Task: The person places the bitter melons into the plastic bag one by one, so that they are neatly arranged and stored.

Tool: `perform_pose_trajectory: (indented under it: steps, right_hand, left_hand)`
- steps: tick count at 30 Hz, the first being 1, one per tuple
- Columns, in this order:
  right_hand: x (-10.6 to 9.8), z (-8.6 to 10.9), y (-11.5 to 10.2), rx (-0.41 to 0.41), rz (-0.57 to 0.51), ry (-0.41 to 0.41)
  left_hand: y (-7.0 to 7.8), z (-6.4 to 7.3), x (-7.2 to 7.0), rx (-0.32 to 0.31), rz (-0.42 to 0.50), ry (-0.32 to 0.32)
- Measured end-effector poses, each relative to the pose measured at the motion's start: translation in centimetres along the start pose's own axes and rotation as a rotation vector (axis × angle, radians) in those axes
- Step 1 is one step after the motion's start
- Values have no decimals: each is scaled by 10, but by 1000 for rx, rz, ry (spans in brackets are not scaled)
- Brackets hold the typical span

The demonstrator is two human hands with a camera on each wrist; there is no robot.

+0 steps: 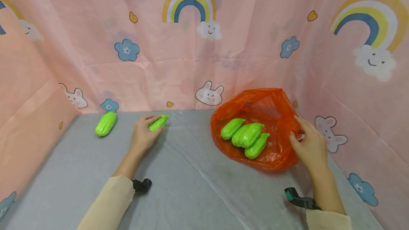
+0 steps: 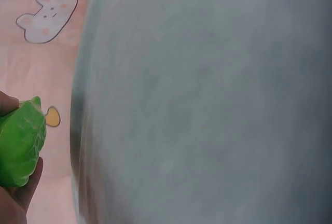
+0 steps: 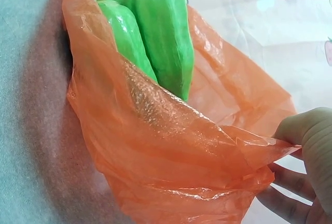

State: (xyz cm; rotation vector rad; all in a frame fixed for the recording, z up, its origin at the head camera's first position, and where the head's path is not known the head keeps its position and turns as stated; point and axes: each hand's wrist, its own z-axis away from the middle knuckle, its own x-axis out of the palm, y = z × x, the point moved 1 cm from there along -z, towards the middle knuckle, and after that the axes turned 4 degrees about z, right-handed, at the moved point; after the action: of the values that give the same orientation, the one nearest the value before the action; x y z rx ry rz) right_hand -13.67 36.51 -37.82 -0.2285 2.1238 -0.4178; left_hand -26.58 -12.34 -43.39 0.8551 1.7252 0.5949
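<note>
My left hand (image 1: 144, 134) grips a glossy green ridged vegetable (image 1: 156, 123) with a pointed tip, thumb on one side and fingers on the other. In the left wrist view the same vegetable (image 2: 22, 143) shows its creased surface at the left edge. On the right, my right hand (image 1: 311, 144) pinches the rim of an orange plastic bag (image 1: 279, 153) between thumb and fingers. The bag's mouth is spread wide, and several like green vegetables (image 1: 250, 136) lie inside. The right wrist view shows the bag's thin film (image 3: 155, 156) drawn toward the thumb.
Another green vegetable (image 1: 105, 124) lies on the grey tabletop (image 1: 191, 194) at the far left, near the back wall. Pink patterned cloth (image 1: 243, 45) with rainbows and rabbits hangs round the back and both sides. A black wrist device (image 1: 142, 186) sits at the left cuff.
</note>
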Motion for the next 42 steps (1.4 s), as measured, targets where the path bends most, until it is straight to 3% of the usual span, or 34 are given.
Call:
perform_pose_trajectory:
  steps: [6, 18, 30, 36, 42]
  right_hand:
    - [1, 0, 0, -11, 1, 15]
    - [2, 0, 1, -39, -17, 51]
    - [2, 0, -1, -43, -20, 50]
    - [2, 1, -2, -39, -18, 52]
    - [2, 1, -2, -46, -16, 61]
  left_hand:
    - [6, 0, 11, 6, 3, 3]
    - [25, 0, 26, -14, 124, 2]
    - [39, 1, 40, 40, 238, 93]
    - [50, 0, 46, 79, 301, 177]
    - [58, -1, 54, 105, 313, 164]
